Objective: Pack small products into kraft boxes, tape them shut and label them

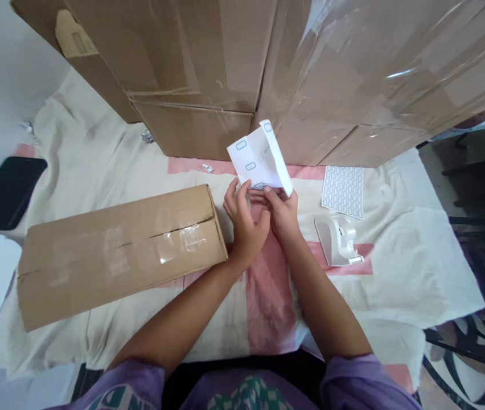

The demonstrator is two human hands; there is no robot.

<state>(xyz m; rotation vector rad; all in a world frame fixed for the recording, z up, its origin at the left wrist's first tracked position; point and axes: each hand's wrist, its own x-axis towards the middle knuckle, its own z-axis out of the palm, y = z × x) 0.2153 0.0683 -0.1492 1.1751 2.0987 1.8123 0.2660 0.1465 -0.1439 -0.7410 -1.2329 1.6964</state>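
Both hands meet at the centre, holding up a white sticker sheet point(259, 156) with a few blue-outlined labels left on it. My left hand point(245, 219) pinches the sheet's lower edge, at a label there. My right hand point(283, 210) grips the same lower edge from the right. The sheet curls, its right side folded toward me. A long taped cardboard box point(118, 250) lies just left of my hands on the cloth.
Large taped cardboard boxes point(242, 68) stand behind. A full label sheet point(342, 191) and a white tape dispenser point(337, 240) lie to the right on a cream and pink cloth point(268, 296). A black phone point(5, 191) rests at far left.
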